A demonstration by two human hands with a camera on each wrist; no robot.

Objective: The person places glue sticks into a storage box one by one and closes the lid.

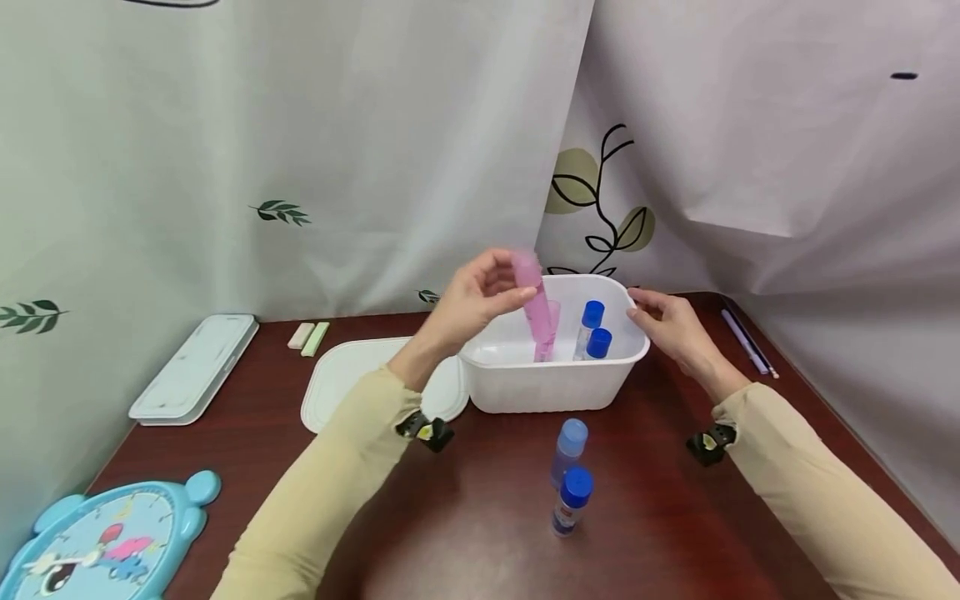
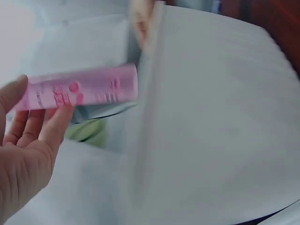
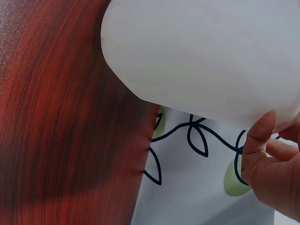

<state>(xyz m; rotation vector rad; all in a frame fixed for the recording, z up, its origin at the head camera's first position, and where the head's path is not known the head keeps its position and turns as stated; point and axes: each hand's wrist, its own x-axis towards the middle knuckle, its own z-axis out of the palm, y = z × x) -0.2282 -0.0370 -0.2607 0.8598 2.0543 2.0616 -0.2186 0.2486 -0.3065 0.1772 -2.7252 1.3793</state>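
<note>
A white plastic bin (image 1: 555, 379) stands mid-table. My left hand (image 1: 480, 296) pinches a pink tube (image 1: 536, 307) by its top, its lower end inside the bin; in the left wrist view the pink tube (image 2: 82, 91) lies across my fingertips (image 2: 58, 122) next to the bin's wall (image 2: 211, 117). Two blue-capped bottles (image 1: 592, 332) stand inside the bin. My right hand (image 1: 663, 321) holds the bin's right rim, and its thumb (image 3: 258, 138) presses the white bin (image 3: 201, 56) wall.
Two more blue-capped bottles (image 1: 570, 479) lie on the dark wooden table (image 1: 465, 517) in front of the bin. A white lid (image 1: 345, 383) lies left of it, another white tray (image 1: 197, 367) farther left, erasers (image 1: 309, 337) behind, a blue clock (image 1: 105, 542) front left, pencils (image 1: 746, 342) right.
</note>
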